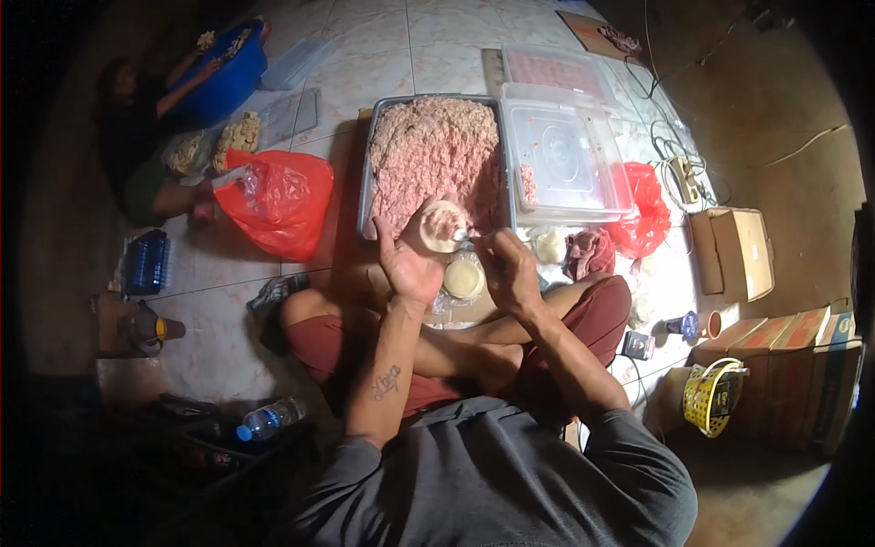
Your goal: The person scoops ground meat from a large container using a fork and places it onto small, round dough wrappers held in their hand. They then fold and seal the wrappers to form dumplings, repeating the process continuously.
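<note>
My left hand (417,263) is palm up, with a round dough wrapper (432,241) lying on its fingers and some pink minced filling (446,223) on the wrapper. In my right hand (509,267) is a small metal spoon (461,236), its tip at the filling. Both hands are over the near edge of a grey plastic tub (369,164) heaped with pink minced filling, paler at the far end. A stack of round wrappers (464,279) rests on clear plastic just below my hands. More pale wrappers (549,246) lie right of my right hand, beside a dark red cloth (589,253).
A red plastic bag (287,205) stands left of the tub; clear plastic containers (567,157) and another red bag (646,208) are at its right. At the far left a person (130,130) reaches into a blue basin (232,75). Cables (673,147) and cardboard boxes (735,253) lie farther right.
</note>
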Available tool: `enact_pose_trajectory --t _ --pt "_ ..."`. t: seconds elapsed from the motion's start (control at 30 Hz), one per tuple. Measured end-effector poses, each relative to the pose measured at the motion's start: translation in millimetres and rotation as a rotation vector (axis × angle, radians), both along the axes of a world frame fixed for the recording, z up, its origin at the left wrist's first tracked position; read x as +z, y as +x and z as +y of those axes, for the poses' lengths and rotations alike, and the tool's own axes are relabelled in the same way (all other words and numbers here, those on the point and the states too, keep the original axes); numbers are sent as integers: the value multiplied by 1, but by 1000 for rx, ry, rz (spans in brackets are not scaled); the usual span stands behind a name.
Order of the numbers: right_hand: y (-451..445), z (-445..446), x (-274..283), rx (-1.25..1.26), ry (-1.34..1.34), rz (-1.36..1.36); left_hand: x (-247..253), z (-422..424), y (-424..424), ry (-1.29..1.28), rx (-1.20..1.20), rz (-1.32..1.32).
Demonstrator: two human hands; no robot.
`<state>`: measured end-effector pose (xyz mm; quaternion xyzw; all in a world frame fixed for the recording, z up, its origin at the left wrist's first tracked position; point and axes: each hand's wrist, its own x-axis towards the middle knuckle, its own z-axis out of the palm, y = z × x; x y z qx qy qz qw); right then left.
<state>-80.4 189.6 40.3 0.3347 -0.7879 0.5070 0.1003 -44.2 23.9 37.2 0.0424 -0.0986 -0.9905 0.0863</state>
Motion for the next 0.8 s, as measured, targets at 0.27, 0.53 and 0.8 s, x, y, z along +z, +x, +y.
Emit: enact_pose_trajectory --t 0.27,0.53,0.8 --pt "15 34 28 226 526 -66 -50 -33 24 407 60 -25" --pt "-3 33 8 465 480 -4 -62 -11 48 238 -37 -267" --pt "-102 -41 -12 149 766 456 -102 8 58 -200 -297 -637"
